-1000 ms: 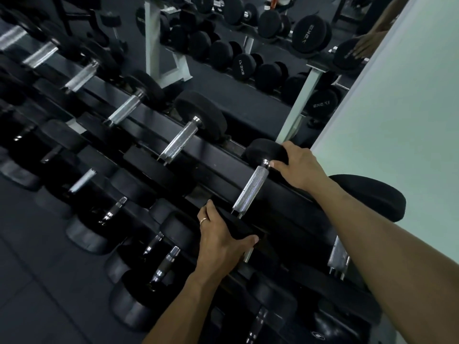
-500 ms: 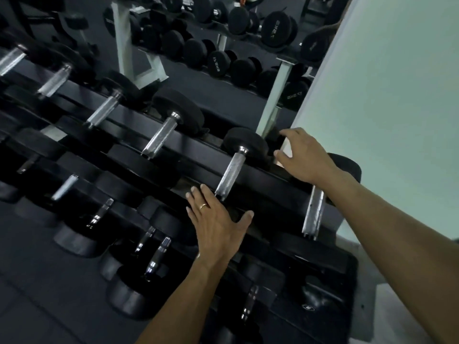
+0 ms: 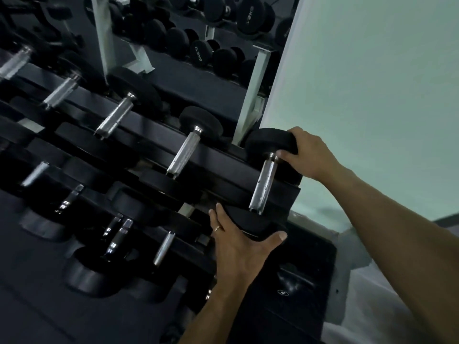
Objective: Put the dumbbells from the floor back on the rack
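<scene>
Both hands [image 3: 238,247] hide the dumbbell [image 3: 265,184] ends.

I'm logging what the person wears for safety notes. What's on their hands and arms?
Both forearms are bare, no sleeves or gloves showing. The left hand wears a thin ring on one finger. The right hand shows no ring, watch or band.

A black tiered metal rack [image 3: 223,157] carries rows of black round-headed dumbbells with chrome handles [image 3: 185,151], resting side by side across its rails. The last dumbbell [image 3: 265,180] sits at the top tier's right end.
</scene>
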